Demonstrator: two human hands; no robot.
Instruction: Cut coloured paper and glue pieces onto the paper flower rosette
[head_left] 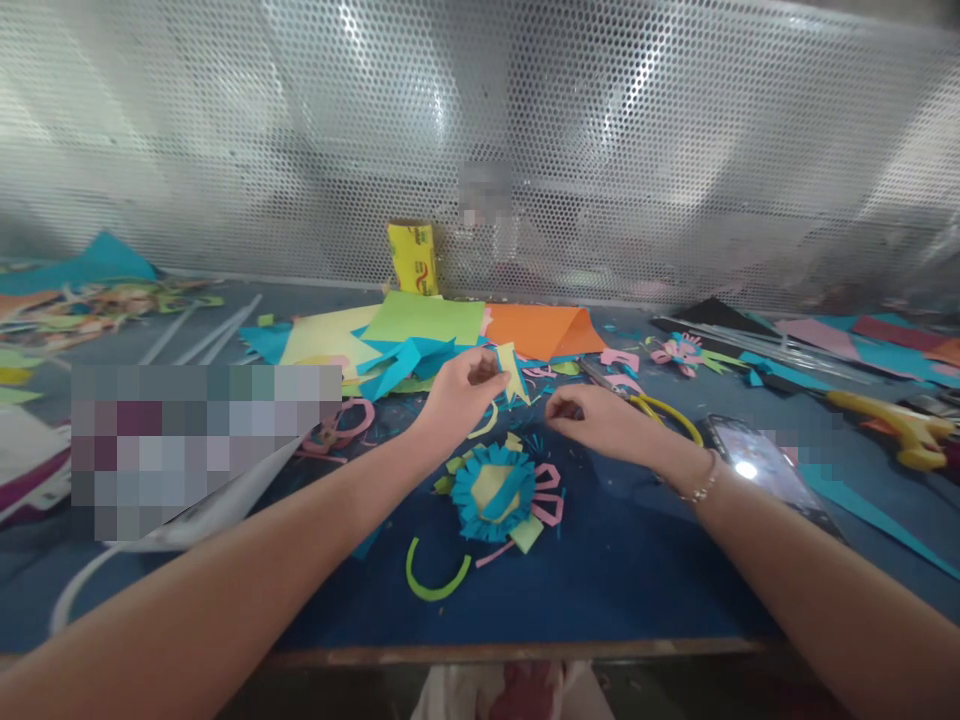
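My left hand (459, 392) is closed in a pinch on a small yellow and blue paper cut-out (509, 368), held just above the table. My right hand (600, 420) rests on the blue table a little to the right, fingers curled together, and I cannot make out anything in them. Below both hands lies a paper flower (495, 492) with a fringed blue ring, a yellow centre and pink loops. A curved green paper strip (435, 582) lies near the front edge.
Sheets of green, yellow, blue and orange paper (450, 330) are piled behind the hands, with a yellow tube (412, 257) by the perforated metal wall. Yellow-handled scissors (652, 402), a phone (757, 465), a glue gun (892, 420) and paper scraps lie to the right.
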